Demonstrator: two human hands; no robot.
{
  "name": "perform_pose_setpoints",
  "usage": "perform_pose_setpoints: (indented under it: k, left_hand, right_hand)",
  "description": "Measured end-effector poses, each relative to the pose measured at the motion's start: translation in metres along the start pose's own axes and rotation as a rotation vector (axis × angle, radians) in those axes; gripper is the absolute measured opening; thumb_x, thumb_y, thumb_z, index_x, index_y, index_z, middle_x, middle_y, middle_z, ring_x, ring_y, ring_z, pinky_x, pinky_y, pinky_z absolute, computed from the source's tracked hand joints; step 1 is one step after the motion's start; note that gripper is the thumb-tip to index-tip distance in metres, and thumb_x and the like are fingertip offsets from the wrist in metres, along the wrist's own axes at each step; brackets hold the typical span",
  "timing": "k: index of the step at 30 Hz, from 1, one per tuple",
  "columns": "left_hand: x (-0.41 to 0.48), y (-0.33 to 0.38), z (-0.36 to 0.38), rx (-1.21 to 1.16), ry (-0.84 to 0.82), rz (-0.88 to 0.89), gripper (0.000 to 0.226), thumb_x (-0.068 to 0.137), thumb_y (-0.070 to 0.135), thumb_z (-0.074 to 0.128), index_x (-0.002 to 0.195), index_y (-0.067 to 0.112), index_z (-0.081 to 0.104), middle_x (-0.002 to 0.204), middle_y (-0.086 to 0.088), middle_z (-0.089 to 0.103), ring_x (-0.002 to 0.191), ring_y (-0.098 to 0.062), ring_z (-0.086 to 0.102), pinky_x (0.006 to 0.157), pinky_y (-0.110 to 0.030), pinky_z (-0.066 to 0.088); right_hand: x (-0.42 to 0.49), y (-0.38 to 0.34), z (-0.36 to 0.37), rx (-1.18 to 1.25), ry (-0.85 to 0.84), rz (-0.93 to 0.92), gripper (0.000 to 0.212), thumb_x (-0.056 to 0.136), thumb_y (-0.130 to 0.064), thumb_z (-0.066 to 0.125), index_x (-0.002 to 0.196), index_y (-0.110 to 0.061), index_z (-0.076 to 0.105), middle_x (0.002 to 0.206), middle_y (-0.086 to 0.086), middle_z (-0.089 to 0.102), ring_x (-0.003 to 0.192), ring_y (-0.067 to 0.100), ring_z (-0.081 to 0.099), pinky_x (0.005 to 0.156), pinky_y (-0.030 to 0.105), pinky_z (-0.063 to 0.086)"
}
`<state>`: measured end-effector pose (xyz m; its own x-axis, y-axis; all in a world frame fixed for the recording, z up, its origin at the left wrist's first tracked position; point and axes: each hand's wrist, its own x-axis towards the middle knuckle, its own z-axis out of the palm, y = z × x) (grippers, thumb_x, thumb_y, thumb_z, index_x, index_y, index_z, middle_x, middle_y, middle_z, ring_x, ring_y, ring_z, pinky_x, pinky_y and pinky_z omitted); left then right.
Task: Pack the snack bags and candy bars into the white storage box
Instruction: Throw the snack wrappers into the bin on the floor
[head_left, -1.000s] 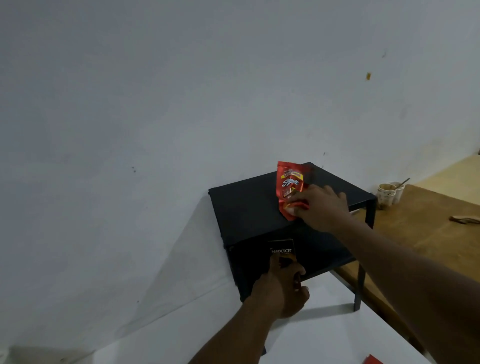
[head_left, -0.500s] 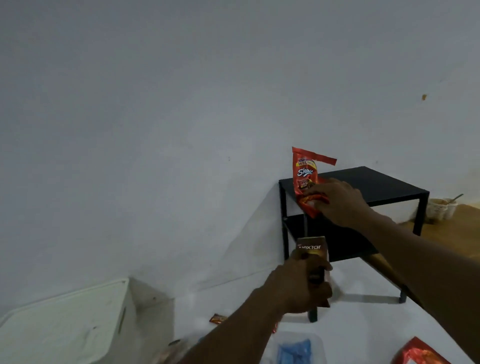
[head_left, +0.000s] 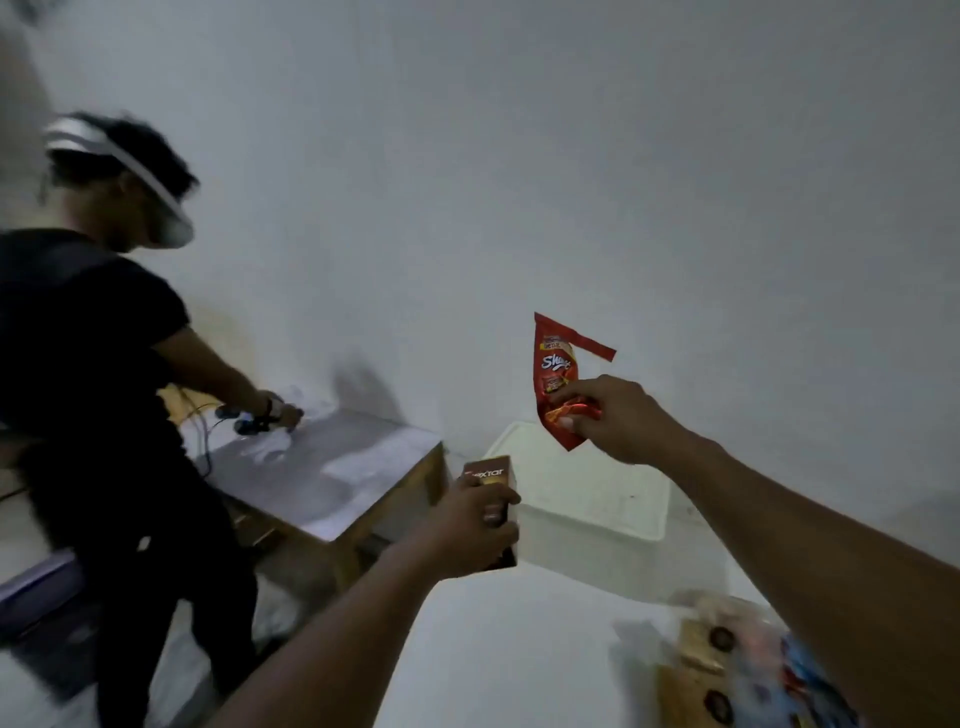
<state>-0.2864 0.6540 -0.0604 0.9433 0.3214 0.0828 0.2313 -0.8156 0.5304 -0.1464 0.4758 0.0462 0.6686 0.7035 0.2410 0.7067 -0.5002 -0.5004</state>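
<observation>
A crumpled red foil snack bag (head_left: 556, 364) with white lettering hangs upright in the air, pinched at its lower end between the thumb and curled fingers of the right hand (head_left: 618, 421). A loose red strip sticks out sideways from the bag's top. Below and to the left, the left hand (head_left: 475, 525) wraps its fingers round a brown cardboard snack pack (head_left: 491, 474), held upright with its printed top showing above the knuckles. Both packs are held above the near edge of the white plastic storage box (head_left: 597, 519), which stands against the pale wall (head_left: 571, 156); its flat white top faces up. The box rests on a white surface (head_left: 493, 649), where a blurred pile of snack packets (head_left: 722, 660) lies at the lower right, partly behind the right forearm. Left of the box stands a grey-topped wooden table (head_left: 337, 467). A second person in a black shirt (head_left: 88, 364) bends over it, one hand on the tabletop.
</observation>
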Motion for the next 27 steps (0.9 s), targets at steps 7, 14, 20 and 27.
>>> perform_pose_setpoints:
  k: [7,14,20,27]
  left_hand:
    - [-0.167,-0.203,-0.007,-0.169,0.093,-0.601,0.023,0.077,0.038,0.061,0.096,0.028,0.069,0.108,0.001,0.064,0.092,-0.015,0.064,0.083,-0.031,0.055]
    - [-0.305,-0.262,0.089,-0.456,0.134,-1.139,0.030,0.088,0.021,0.057,0.115,0.025,0.069,0.117,0.008,0.062,0.097,-0.012,0.061,0.062,-0.002,0.040]
    - [-0.369,-0.332,0.233,-0.769,0.170,-1.476,0.025,0.100,0.034,0.046,0.117,0.039,0.064,0.115,0.006,0.068,0.103,-0.015,0.065,0.094,-0.029,0.050]
    - [-0.402,-0.437,0.391,-1.092,0.364,-1.719,0.027,0.097,0.022,0.049,0.106,0.034,0.070,0.104,0.004,0.072,0.096,-0.019,0.070,0.088,-0.040,0.057]
  right_hand:
    - [0.007,-0.143,0.255,0.286,-0.554,-0.240,0.032,0.083,-0.033,0.072,0.115,-0.033,0.069,0.127,-0.004,0.064,0.117,0.016,0.058,0.102,0.034,0.048]
    - [-0.108,-0.138,0.475,0.461,-1.145,-0.033,0.023,0.088,-0.028,0.063,0.108,-0.037,0.072,0.124,-0.003,0.067,0.111,0.014,0.063,0.102,0.037,0.050]
    - [-0.187,-0.052,0.630,0.401,-1.448,0.403,0.020,0.094,-0.023,0.061,0.095,-0.036,0.076,0.113,-0.001,0.071,0.101,0.014,0.067,0.091,0.028,0.052]
    - [-0.267,0.033,0.822,0.494,-1.448,0.799,0.023,0.097,-0.010,0.055,0.114,-0.011,0.070,0.103,0.017,0.075,0.093,0.032,0.072,0.092,0.046,0.055]
